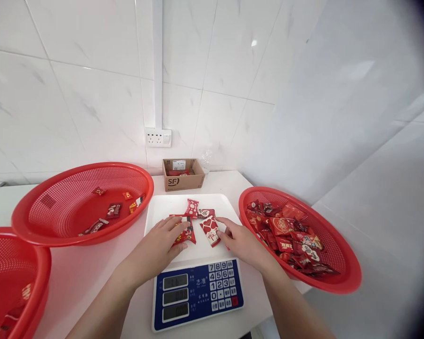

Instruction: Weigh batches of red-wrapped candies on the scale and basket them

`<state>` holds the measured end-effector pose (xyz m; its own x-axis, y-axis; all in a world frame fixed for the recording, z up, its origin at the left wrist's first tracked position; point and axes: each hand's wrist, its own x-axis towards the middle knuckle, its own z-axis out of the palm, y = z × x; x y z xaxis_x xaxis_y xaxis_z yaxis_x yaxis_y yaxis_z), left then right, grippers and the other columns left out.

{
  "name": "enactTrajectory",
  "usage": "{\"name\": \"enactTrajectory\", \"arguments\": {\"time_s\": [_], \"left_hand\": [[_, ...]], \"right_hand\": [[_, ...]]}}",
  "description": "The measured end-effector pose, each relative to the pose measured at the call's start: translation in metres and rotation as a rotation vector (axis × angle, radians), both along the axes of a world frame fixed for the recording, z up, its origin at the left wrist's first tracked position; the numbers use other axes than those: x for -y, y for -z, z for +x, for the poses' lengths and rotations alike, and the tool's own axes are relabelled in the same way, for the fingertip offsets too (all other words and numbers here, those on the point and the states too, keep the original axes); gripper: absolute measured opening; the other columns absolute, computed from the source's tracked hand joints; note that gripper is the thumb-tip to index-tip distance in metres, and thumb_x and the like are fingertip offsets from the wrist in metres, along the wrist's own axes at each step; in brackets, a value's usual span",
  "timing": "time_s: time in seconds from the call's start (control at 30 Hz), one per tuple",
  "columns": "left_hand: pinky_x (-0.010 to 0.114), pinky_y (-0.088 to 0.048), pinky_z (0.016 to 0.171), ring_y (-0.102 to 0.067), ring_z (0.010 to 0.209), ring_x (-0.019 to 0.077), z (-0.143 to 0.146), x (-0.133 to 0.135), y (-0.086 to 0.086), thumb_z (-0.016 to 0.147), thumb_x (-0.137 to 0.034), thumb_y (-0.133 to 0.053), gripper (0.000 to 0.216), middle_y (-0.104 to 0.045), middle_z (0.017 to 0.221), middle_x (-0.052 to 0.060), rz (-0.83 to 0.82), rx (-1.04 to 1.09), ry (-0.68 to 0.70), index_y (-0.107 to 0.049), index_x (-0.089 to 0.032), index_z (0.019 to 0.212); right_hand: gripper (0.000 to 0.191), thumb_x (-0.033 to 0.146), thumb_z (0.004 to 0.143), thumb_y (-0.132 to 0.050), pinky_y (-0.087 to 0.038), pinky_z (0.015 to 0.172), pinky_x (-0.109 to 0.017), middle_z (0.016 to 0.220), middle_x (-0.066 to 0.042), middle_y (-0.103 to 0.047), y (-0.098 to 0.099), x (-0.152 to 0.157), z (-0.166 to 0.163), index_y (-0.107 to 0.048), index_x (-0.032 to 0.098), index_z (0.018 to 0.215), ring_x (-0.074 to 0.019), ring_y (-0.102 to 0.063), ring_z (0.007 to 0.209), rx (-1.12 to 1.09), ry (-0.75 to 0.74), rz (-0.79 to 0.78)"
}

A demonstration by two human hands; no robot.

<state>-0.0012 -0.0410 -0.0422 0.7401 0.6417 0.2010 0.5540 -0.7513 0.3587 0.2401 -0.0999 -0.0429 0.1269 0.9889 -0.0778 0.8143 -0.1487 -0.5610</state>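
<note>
Both hands lie on the scale tray (162, 207), the left hand (166, 242) on one packet (188, 234) and the right hand (242, 242) touching a second packet (210, 230) between them, with two more packets (191, 208) just behind the fingers. Before the hands is the keypad panel (198, 292); behind them a cardboard box (182, 175) stands on the desk (85, 273) under a wall socket (158, 137). A filled basket (349, 263) sits just right of the right hand, a wide basket (81, 238) left of the left hand, and a third basket (38, 263) further left and nearer.

White table (92, 278) bears baskets (85, 165), scale (198, 292), cardboard box (183, 181).
</note>
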Motion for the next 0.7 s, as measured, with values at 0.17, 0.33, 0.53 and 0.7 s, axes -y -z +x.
{"name": "enactTrajectory", "arguments": {"time_s": [0.17, 0.33, 0.53, 0.7], "left_hand": [[0.045, -0.037, 0.103, -0.037, 0.13, 0.0265, 0.0, -0.002, 0.002, 0.092, -0.039, -0.04, 0.042, -0.046, 0.138, 0.007, -0.005, -0.013, 0.002, -0.046, -0.026, 0.131], [0.045, -0.038, 0.102, -0.04, 0.127, 0.0257, 0.0, -0.002, 0.003, 0.091, -0.035, -0.042, 0.039, -0.051, 0.133, 0.005, -0.004, -0.006, 0.034, -0.049, -0.027, 0.128], [0.045, -0.038, 0.102, -0.043, 0.125, 0.025, -0.001, -0.002, 0.003, 0.091, -0.032, -0.044, 0.037, -0.053, 0.131, 0.006, -0.008, 0.015, 0.041, -0.051, -0.028, 0.126], [0.043, -0.039, 0.101, -0.045, 0.123, 0.0242, -0.001, -0.002, 0.001, 0.091, -0.033, -0.042, 0.035, -0.054, 0.129, 0.004, 0.007, 0.018, 0.046, -0.052, -0.028, 0.124]], "right_hand": [[0.041, 0.038, 0.086, -0.045, -0.041, 0.065, -0.027, 0.083, -0.002, -0.069, 0.0, 0.001, -0.006, -0.053, 0.032, 0.126, -0.0207, -0.062, 0.077, 0.063, -0.045, -0.006], [0.039, 0.038, 0.087, -0.044, -0.044, 0.076, -0.03, 0.108, -0.003, -0.068, -0.003, -0.004, -0.016, -0.057, 0.031, 0.124, -0.0225, -0.062, 0.093, 0.07, -0.079, -0.002], [0.037, 0.032, 0.087, -0.045, -0.041, 0.088, -0.032, 0.122, 0.0, -0.062, 0.001, -0.011, -0.019, -0.058, 0.031, 0.122, -0.0224, -0.057, 0.108, 0.076, -0.098, 0.039], [0.039, 0.034, 0.086, -0.047, -0.045, 0.08, -0.032, 0.107, -0.003, -0.068, -0.002, -0.008, -0.017, -0.057, 0.029, 0.123, -0.0217, -0.062, 0.093, 0.045, -0.067, 0.034]]}}
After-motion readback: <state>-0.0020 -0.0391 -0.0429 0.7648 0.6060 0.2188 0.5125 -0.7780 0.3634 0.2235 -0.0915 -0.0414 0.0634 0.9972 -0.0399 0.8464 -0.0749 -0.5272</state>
